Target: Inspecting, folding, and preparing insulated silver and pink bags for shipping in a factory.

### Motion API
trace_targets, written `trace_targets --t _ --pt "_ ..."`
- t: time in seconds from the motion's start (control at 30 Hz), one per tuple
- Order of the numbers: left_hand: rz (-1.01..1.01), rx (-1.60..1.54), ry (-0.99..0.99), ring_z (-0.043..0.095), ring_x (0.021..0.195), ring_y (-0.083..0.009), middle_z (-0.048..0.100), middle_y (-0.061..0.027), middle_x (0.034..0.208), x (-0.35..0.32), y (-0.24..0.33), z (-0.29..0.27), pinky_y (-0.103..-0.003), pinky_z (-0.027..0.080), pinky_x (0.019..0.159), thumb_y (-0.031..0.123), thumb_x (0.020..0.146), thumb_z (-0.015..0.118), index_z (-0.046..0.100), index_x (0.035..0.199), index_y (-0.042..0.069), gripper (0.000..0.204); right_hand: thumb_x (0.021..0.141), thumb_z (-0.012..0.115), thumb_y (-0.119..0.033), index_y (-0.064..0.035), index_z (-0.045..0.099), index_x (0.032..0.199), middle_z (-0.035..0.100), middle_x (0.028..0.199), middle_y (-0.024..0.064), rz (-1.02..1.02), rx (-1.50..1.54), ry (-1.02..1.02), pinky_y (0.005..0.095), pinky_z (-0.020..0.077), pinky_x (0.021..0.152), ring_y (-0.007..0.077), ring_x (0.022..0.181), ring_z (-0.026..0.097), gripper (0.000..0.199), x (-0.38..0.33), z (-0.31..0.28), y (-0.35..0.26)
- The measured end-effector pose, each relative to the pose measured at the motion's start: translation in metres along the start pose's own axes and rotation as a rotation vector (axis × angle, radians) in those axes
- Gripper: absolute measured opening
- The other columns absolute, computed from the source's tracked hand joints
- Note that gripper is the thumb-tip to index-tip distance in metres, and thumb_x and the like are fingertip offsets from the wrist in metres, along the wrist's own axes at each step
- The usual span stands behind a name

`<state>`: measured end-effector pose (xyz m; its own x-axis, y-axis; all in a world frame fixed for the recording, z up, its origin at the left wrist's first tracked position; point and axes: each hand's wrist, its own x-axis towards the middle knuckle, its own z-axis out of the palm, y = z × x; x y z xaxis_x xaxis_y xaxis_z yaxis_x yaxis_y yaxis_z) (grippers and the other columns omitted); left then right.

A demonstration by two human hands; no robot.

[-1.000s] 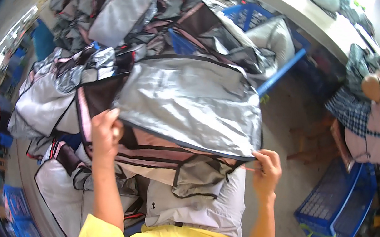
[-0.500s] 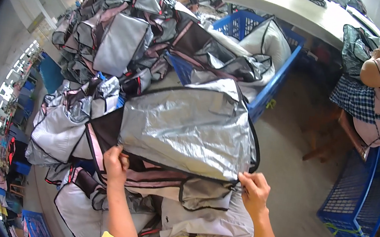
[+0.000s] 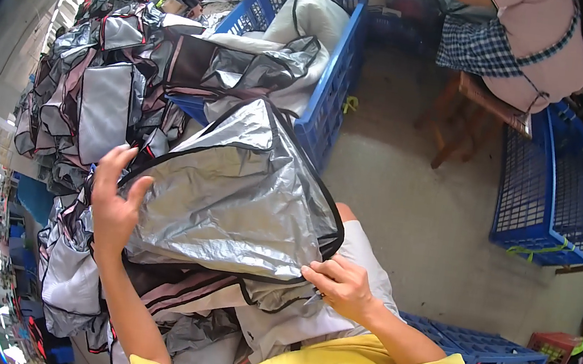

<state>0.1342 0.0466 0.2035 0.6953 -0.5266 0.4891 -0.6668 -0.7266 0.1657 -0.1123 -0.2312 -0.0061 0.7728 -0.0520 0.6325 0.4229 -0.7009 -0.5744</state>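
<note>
Concrete floor [image 3: 440, 224], wooden stool [image 3: 465, 120]

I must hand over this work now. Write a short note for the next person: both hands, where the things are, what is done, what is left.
Left hand: open, fingers spread, flat against the silver cover's left edge.
Right hand: pinching the cover's black-trimmed lower edge; a small tool seems to be in the fingers, too small to tell.
Cover lies across the lap.
More silver pieces fill the blue crate and the pile on the left.
Done and left: cannot tell.
</note>
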Motion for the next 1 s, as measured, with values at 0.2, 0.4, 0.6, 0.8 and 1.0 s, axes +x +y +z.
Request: trace_targets --t 0.2,0.4,0.6,0.8,1.0 --pt "-0.205 -0.233 -0.140 0.070 0.094 -0.0336 0.073 -0.0144 0.099 -0.035 -0.020 0.028 -0.040 0.053 0.087 0.007 0.085 0.081 0.075 0.109 0.001 0.025 0.066 0.077 -0.001 -0.0091 0.079 0.111 0.073 0.094 0.0023 0.010 0.027 -0.031 0.0334 0.0539 0.061 0.0208 0.075 0.064 0.046 -0.014 0.004 -0.004" --pt "-0.077 -0.071 0.054 0.064 0.085 -0.0286 0.066 -0.0084 0.093 -0.080 0.002 0.043 -0.042 0.046 0.074 0.012 0.080 0.087 0.078 0.106 0.009 0.027 0.063 0.075 0.003 -0.0122 0.079 0.108 0.073 0.096 0.0012 0.084 -0.009 -0.142 0.0358 0.0556 0.064 0.0228 0.077 0.066 0.047 -0.029 0.005 0.011" --pt "0.111 0.222 0.130 0.054 0.072 -0.0226 0.050 -0.0011 0.078 -0.133 0.038 0.069 -0.040 0.040 0.063 0.009 0.079 0.078 0.079 0.116 0.015 0.037 0.066 0.071 0.013 -0.0102 0.079 0.101 0.073 0.092 0.0086 0.221 -0.012 -0.167 0.0397 0.0584 0.073 0.0307 0.085 0.071 0.042 -0.028 0.018 0.033" --pt "0.045 0.148 0.039 0.059 0.086 -0.0208 0.055 -0.0030 0.090 -0.162 0.061 0.115 -0.034 0.047 0.074 0.017 0.090 0.060 0.074 0.124 0.007 0.038 0.071 0.069 0.017 -0.0035 0.071 0.106 0.068 0.108 0.0121 0.463 -0.120 -0.235 0.0351 0.0542 0.075 0.0302 0.095 0.068 0.040 -0.031 -0.020 0.044" --pt "0.017 0.111 0.074 0.060 0.094 -0.0222 0.061 -0.0051 0.098 -0.171 0.056 0.126 -0.034 0.049 0.080 0.019 0.091 0.059 0.074 0.120 0.005 0.035 0.069 0.079 0.006 -0.0044 0.071 0.116 0.066 0.103 0.0075 0.366 -0.220 -0.224 0.0326 0.0459 0.070 0.0228 0.088 0.062 0.049 -0.004 -0.057 0.066"
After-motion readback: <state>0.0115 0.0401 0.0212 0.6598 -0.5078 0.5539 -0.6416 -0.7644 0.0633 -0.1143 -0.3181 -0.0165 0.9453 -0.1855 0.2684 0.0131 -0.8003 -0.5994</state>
